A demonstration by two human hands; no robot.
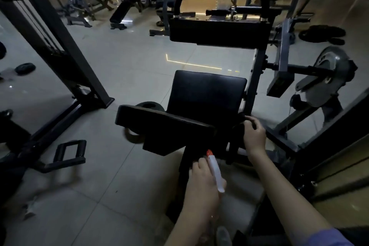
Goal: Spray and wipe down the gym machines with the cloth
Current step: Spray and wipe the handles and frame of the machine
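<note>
A black padded gym machine stands before me, with a square seat pad (206,92), a near arm pad (163,124) and a higher pad (219,31) behind. My left hand (201,183) grips a white spray bottle (215,171) whose red nozzle points at the near pad's underside. My right hand (254,136) is closed on a dark cloth (239,126), pressed against the machine's frame at the right end of the near pad. The cloth is hard to tell apart from the black frame.
A black cable-machine frame (60,46) slants across the left. A handle attachment (69,154) lies on the tiled floor at lower left. A weight plate on a bar (327,78) sits to the right. Benches (123,12) stand at the back.
</note>
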